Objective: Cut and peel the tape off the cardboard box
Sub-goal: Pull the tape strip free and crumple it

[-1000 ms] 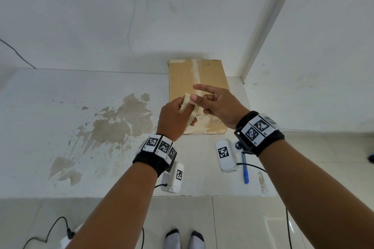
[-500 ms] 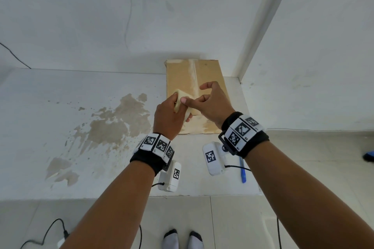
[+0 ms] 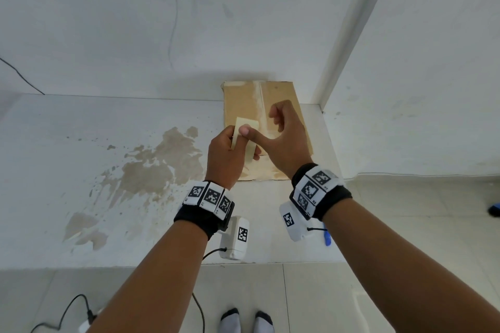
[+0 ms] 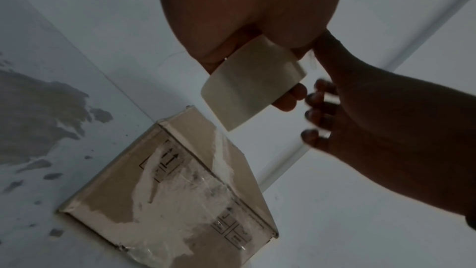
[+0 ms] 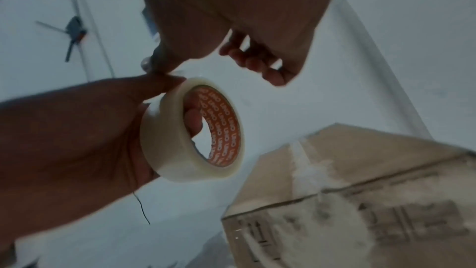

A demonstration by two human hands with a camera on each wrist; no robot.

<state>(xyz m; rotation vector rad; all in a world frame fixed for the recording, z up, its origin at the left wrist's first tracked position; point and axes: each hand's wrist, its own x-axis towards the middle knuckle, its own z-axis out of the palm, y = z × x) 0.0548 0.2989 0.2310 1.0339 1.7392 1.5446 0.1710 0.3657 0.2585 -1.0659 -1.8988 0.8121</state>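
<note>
A flat cardboard box [image 3: 243, 100] lies on the white counter [image 3: 81, 143] against the back wall. Torn pale patches and clear tape streak its top and front [image 4: 167, 201]. My left hand [image 3: 221, 154] grips a roll of clear tape [image 3: 244, 138] just above the box's near end, with fingers through its orange-printed core [image 5: 221, 129]. My right hand [image 3: 284, 140] is beside it, thumb tip pressing on the roll's upper rim. Its other fingers [image 4: 316, 109] are loosely curled and hold nothing. No loose tape end shows.
A blue-handled tool [image 3: 328, 236] lies on the counter near its front edge, under my right wrist. A brown stain [image 3: 157, 167] spreads over the counter left of the box. A wall corner stands right of the box. Cables [image 3: 78, 303] and my feet are on the tiled floor.
My right hand's outstretched fingers have curled in and its thumb has come onto the roll's rim. Both hands have shifted slightly left over the box. The left hand's grip on the roll is unchanged.
</note>
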